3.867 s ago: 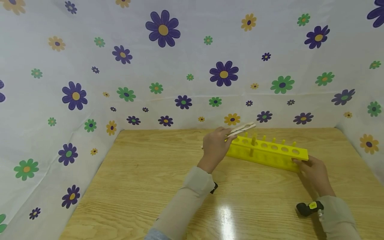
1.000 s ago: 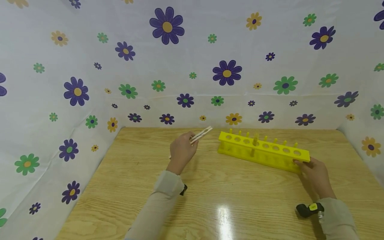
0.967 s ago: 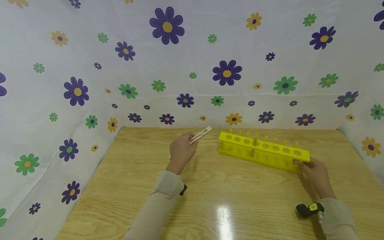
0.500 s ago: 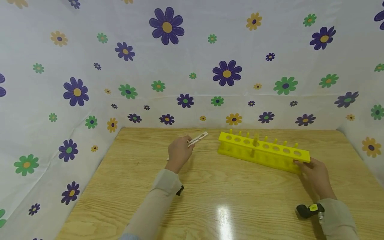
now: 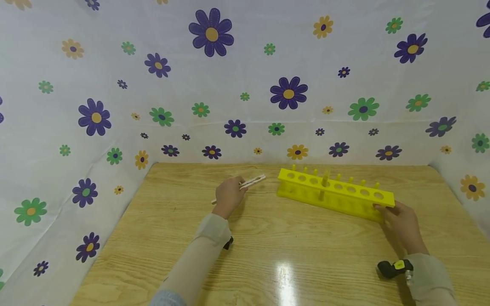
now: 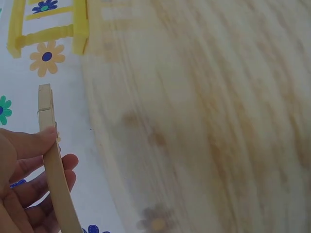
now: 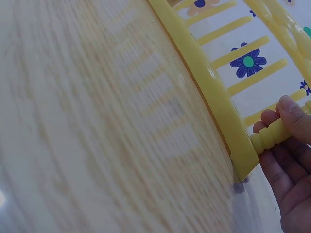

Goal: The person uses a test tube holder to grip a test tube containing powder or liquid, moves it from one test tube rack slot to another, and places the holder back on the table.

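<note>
A slim wooden test tube clamp (image 5: 253,181) is pinched between the thumb and curled fingers of my left hand (image 5: 228,196), low over the table left of the rack. In the left wrist view, the clamp (image 6: 57,189) has its jaws pressed together with nothing visible between them. At the right stands a yellow test tube rack (image 5: 346,194), holding one amber-tinted test tube (image 5: 324,180) upright near its middle. My right hand (image 5: 403,223) grips the rack's right end; the right wrist view shows thumb and fingers round its ribbed end post (image 7: 272,136).
The wood-grain table (image 5: 245,263) carries a bright light reflection near the front. Behind and at both sides hangs a white flower-print cloth (image 5: 245,63). A black wrist camera (image 5: 394,268) is strapped on the right wrist.
My left hand has drawn the clamp leftward away from above the rack and tube, then lowered it nearer the table. Rack, tube and right hand have stayed in place.
</note>
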Action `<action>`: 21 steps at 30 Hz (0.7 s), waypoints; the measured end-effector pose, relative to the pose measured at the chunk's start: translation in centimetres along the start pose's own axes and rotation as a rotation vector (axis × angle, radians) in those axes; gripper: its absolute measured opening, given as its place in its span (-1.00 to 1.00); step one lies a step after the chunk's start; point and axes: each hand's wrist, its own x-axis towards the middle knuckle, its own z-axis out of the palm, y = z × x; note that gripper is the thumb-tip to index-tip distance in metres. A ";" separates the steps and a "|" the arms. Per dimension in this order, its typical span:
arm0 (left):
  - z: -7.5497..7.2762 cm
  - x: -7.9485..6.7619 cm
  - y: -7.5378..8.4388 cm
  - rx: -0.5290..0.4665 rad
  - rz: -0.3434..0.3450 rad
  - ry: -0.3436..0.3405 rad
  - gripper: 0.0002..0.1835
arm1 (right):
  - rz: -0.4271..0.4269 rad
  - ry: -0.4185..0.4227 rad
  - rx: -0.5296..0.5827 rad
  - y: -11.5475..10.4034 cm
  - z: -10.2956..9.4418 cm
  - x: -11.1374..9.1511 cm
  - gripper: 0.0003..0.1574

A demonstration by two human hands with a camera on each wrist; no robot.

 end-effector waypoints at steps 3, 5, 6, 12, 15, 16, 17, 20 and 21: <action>0.4 0.2 -0.4 -0.004 -0.007 -0.008 -0.77 | -0.013 0.008 -0.016 0.1 0.0 0.0 -0.25; 0.7 0.3 -0.7 -0.004 -0.015 -0.015 -0.76 | -0.023 0.014 -0.033 0.1 0.0 0.0 -0.26; 0.9 0.4 -0.9 0.000 -0.020 -0.019 -0.76 | -0.028 0.015 -0.033 0.1 0.0 0.0 -0.26; 1.0 0.6 -1.6 -0.012 -0.047 -0.029 -0.76 | -0.031 0.025 -0.051 0.2 0.0 0.1 -0.28; 0.9 0.6 -1.9 -0.039 -0.060 -0.027 -0.76 | -0.029 0.027 -0.069 0.3 -0.1 0.2 -0.27; 0.9 0.6 -1.9 -0.047 -0.062 -0.028 -0.76 | -0.030 0.026 -0.065 0.3 -0.1 0.2 -0.27; 0.9 0.5 -2.1 -0.054 -0.063 -0.028 -0.75 | -0.027 0.027 -0.074 0.3 -0.1 0.2 -0.28; 1.0 0.4 -2.4 -0.080 -0.057 -0.028 -0.75 | -0.027 0.022 -0.065 0.3 -0.1 0.2 -0.27; 1.0 0.4 -2.5 -0.090 -0.055 -0.028 -0.75 | -0.023 0.019 -0.063 0.3 -0.1 0.2 -0.27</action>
